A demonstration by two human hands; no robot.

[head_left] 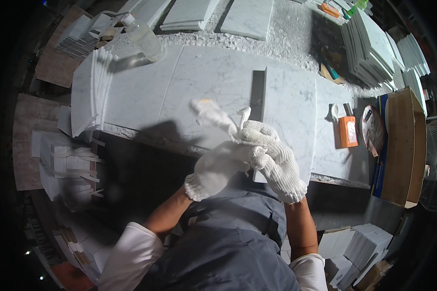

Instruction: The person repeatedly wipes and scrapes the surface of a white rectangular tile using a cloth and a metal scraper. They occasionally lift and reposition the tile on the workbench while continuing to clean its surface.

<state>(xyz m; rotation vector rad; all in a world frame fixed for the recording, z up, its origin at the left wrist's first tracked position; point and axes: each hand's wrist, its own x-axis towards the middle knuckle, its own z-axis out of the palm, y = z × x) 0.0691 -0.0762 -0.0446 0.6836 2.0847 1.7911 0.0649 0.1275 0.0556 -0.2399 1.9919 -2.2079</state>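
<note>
My two hands, both in white knitted work gloves, are pressed together above the near edge of the workbench. A limp white cloth (212, 116), smeared by motion, sticks out beyond them to the upper left. My left hand (217, 167) is closed at its base, its fingertips hidden behind the other hand. Curled fingers of my right hand (273, 153) wrap over the bunched cloth. Under and beyond the hands lie grey-veined white marble slabs (218, 77). One narrower marble slab (289, 106) rests on top, beside my right hand, its end reaching the bench's near edge.
A clear plastic bottle (143, 39) lies at the back left, near upright thin slabs (99, 89). To the right are an orange block (347, 132), a round dish (373, 128) and a cardboard box (402, 145). Stacked tiles (366, 46) stand at the back right; strapped stacks (63, 162) sit left.
</note>
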